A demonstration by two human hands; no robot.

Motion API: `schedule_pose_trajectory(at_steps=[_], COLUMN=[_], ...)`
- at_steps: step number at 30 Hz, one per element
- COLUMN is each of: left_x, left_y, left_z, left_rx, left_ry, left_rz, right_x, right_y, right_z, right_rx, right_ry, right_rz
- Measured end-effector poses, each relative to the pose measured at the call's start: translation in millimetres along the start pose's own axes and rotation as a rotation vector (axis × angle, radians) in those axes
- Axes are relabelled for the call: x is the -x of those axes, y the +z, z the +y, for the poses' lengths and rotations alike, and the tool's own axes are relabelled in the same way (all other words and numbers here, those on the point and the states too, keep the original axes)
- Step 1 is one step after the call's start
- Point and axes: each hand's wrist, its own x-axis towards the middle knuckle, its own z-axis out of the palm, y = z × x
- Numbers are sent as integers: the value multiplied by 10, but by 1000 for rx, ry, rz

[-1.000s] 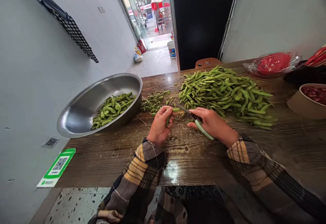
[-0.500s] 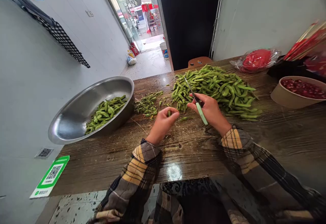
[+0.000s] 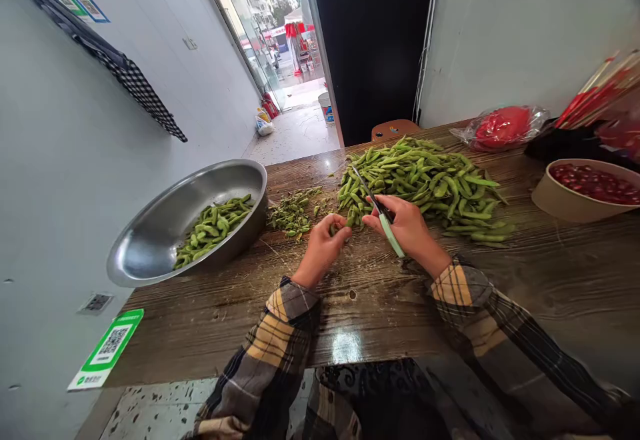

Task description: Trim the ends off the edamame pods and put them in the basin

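My left hand (image 3: pixel 323 247) is closed in a pinch on a green pod (image 3: pixel 336 228), at the near edge of the large pile of green pods (image 3: pixel 425 173). To its right, my right hand (image 3: pixel 407 230) is wrapped round a knife with a pale green handle (image 3: pixel 391 235). The dark blade points up and left over the pile's left side. A steel basin (image 3: pixel 145 240) on the left, its mouth tilted toward me, holds more pods (image 3: pixel 215 230). Small trimmings (image 3: pixel 293 213) lie between basin and pile.
On the right stand a paper bowl of dark red pieces (image 3: pixel 575 200) and a red item in clear plastic (image 3: pixel 505 128), beside red-wrapped sticks (image 3: pixel 593 93). A green QR card (image 3: pixel 107 349) sits at the table's (image 3: pixel 225 333) left edge.
My left hand has moved slightly right, toward the pile and my right hand. The knife stays in my right hand, with its blade a little further left. The camera view has shifted slightly.
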Motion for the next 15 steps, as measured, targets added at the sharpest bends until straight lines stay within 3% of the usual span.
schedule_pose_trajectory(at_steps=[3, 6, 15], left_x=[44, 68, 93], left_y=[-108, -169, -164], left_z=[42, 50, 34], left_rx=[294, 414, 385], left_ry=[-109, -146, -78], left_rz=[35, 92, 50], right_x=[23, 51, 116], right_y=[18, 43, 80], right_z=[8, 29, -24], right_rx=[26, 69, 104], right_ry=[-22, -65, -139], right_rz=[-78, -181, -387])
